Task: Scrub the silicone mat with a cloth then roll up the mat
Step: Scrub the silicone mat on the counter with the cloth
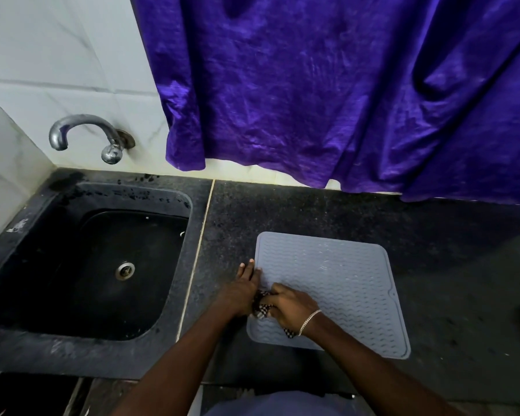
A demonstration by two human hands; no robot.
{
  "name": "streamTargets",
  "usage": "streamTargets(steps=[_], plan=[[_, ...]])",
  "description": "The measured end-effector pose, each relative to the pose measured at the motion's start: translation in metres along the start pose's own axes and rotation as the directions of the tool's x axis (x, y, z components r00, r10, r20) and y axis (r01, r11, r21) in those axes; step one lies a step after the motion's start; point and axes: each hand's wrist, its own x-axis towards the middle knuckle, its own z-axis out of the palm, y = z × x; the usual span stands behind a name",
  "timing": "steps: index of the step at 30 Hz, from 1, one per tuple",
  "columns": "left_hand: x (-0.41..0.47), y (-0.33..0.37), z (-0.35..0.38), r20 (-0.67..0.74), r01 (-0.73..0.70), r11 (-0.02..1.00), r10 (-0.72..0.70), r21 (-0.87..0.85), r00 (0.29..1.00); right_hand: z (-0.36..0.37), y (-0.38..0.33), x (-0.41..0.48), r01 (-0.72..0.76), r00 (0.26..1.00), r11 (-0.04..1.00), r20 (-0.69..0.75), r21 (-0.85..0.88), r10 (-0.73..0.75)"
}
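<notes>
On dark counter, right of sink: grey mat lay flat. Right hand clutched checked cloth (mostly hidden); left hand, fingers extended, pinned mat's left edge. Purple curtain behind.

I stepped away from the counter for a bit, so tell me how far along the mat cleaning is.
Done: nothing finished shows. The grey silicone mat lies flat on the dark counter, beside the sink.
In hand: scrubbing. The right hand presses a checked cloth onto the mat's near left part, while the left hand holds its left edge.
Left: the rest of the scrub, then the rolling; no edge is curled yet.
</notes>
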Motion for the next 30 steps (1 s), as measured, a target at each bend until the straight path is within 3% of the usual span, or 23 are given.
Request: streamTargets(steps=[9,19,30], plan=[[0.0,0.0,-0.001,0.041,0.008,1.0,-0.008,0.003,0.999,-0.015,0.052,-0.042,-0.115,0.992,0.989,0.03,-0.091,0.119],[0.003,0.003,0.004,0.011,0.052,0.998,-0.052,0.024,0.999,0.0,0.002,-0.015,-0.022,1.0,0.999,-0.013,-0.038,0.021],[0.009,0.015,0.016,-0.051,0.152,0.986,-0.148,0.07,0.988,-0.02,0.086,-0.071,-0.109,0.993,0.993,0.041,-0.036,0.111]])
